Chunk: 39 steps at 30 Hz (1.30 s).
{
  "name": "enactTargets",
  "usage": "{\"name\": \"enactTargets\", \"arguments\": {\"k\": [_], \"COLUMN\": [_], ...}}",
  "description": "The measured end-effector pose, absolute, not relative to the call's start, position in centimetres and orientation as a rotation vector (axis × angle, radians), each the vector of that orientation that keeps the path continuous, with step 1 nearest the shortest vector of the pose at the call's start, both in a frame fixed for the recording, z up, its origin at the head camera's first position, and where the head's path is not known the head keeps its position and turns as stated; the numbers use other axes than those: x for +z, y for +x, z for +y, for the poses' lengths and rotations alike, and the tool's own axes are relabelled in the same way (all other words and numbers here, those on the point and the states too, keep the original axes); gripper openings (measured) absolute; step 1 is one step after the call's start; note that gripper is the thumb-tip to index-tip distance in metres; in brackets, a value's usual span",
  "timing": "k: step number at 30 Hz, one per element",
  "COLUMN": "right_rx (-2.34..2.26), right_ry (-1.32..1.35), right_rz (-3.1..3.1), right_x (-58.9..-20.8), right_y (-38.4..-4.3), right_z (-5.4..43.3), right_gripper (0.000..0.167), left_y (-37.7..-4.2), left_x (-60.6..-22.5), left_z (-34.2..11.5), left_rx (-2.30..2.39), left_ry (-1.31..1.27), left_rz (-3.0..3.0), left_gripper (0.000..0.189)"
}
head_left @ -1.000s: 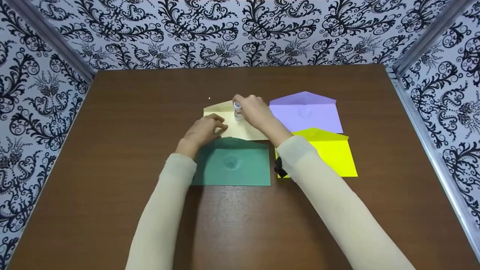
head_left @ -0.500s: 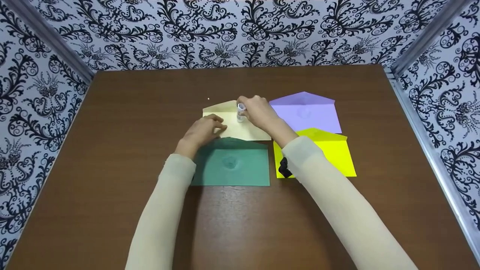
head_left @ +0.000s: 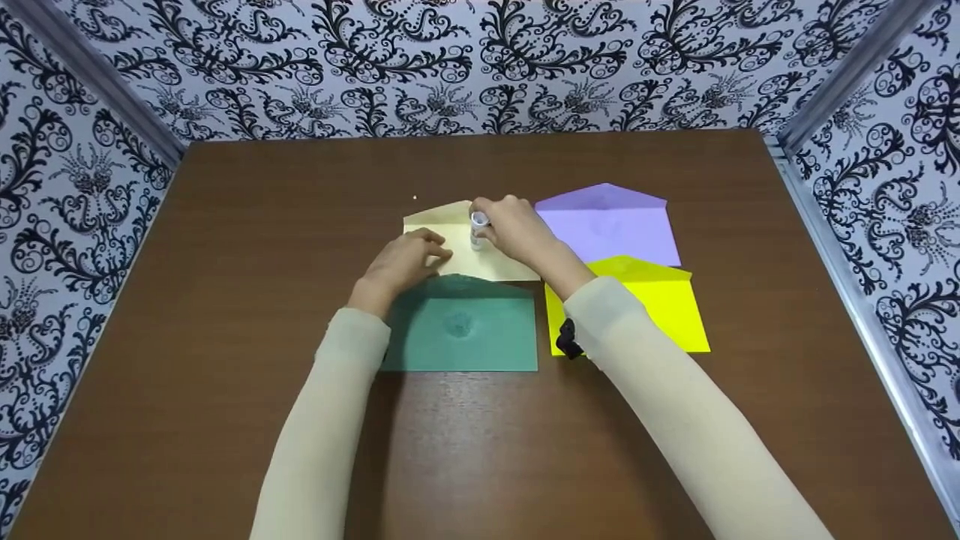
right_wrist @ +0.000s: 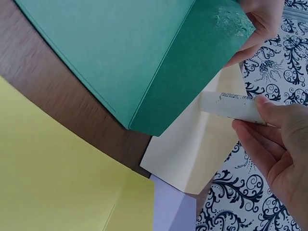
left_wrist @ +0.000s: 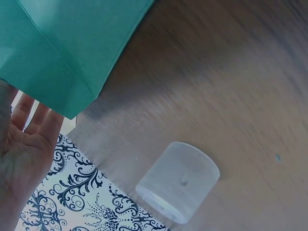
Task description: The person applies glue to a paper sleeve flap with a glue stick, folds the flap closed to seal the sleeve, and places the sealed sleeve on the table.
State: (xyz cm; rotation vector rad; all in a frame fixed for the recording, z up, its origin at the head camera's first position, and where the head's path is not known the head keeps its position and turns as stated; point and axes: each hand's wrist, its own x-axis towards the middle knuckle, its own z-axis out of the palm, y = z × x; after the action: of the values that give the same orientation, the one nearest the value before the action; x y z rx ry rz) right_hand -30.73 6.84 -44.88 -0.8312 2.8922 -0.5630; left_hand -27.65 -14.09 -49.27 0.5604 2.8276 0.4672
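My right hand (head_left: 516, 231) pinches a white glue stick (head_left: 478, 231) between thumb and fingers, its lower end against the cream envelope (head_left: 495, 262). The right wrist view shows the glue stick (right_wrist: 231, 107) from the side, at the fold of that envelope. My left hand (head_left: 405, 264) rests with loosely bent fingers on the envelope's left part. Nearer the body lies a green envelope (head_left: 495, 341) with its flap raised and a round damp-looking patch in its middle. A whitish smear (right_wrist: 233, 21) covers the tip of its flap in the right wrist view.
A purple envelope (head_left: 637, 232) and a yellow envelope (head_left: 667, 319) lie to the right, flaps unfolded. On the brown table (head_left: 262, 247), the left wrist view shows a translucent cap-like cylinder (left_wrist: 178, 183). Patterned walls (head_left: 405, 60) surround the table.
The glue stick in my right hand has shifted slightly right and then a little back, staying over the cream envelope. My left hand has stayed in place.
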Motion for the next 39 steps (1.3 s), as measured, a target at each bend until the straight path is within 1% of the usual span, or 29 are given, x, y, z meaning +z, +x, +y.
{"name": "enactTargets", "arguments": {"k": [13,26,39], "right_rx": [-0.528,-0.515,-0.509], "right_ry": [-0.830,-0.908,-0.976], "right_rz": [2.882,2.884,2.847], "right_x": [-45.0,-45.2,-45.1], "right_y": [-30.5,-30.8,-31.7], "right_z": [6.0,5.5,4.9], "right_gripper": [0.033,0.034,0.028], "left_y": [-27.6,-27.6,-27.5], "left_x": [-49.2,-49.1,-49.1], "left_z": [-14.0,-14.3,-14.1], "left_rx": [0.486,0.476,0.482], "left_ry": [0.540,0.581,0.545], "left_rz": [2.820,2.820,2.807], "left_gripper": [0.032,0.037,0.035]}}
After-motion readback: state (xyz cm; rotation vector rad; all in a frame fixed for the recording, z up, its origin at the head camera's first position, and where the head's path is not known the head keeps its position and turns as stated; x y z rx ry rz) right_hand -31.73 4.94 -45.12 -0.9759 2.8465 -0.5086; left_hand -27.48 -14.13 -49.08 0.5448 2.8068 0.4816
